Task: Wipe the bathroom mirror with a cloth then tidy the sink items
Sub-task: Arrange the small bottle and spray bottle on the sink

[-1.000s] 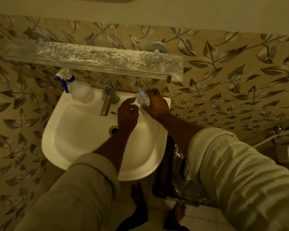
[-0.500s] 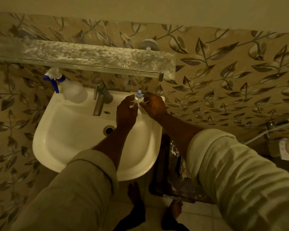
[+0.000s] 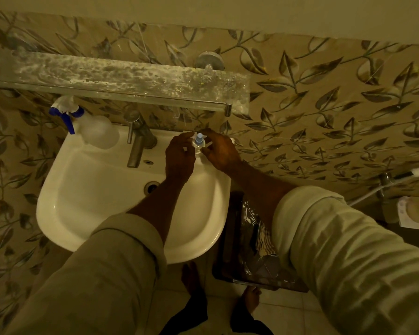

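Small clear bottle [image 3: 198, 144], blue cap, upright on sink [image 3: 87, 189] back-right corner ledge. Left hand [image 3: 179, 157] and right hand [image 3: 221, 153] both pinching it at fingertips. Judged light, rigid, possibly slick, tippy; best gripped mid-body, below cap. Spray bottle [image 3: 94, 131] lying at back-left corner.

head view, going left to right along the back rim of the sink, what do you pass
Clear spray bottle with a blue trigger → metal tap → left hand → small clear bottle with a pale blue cap, standing upright between the hands → right hand. All sit along the white ceramic sink.
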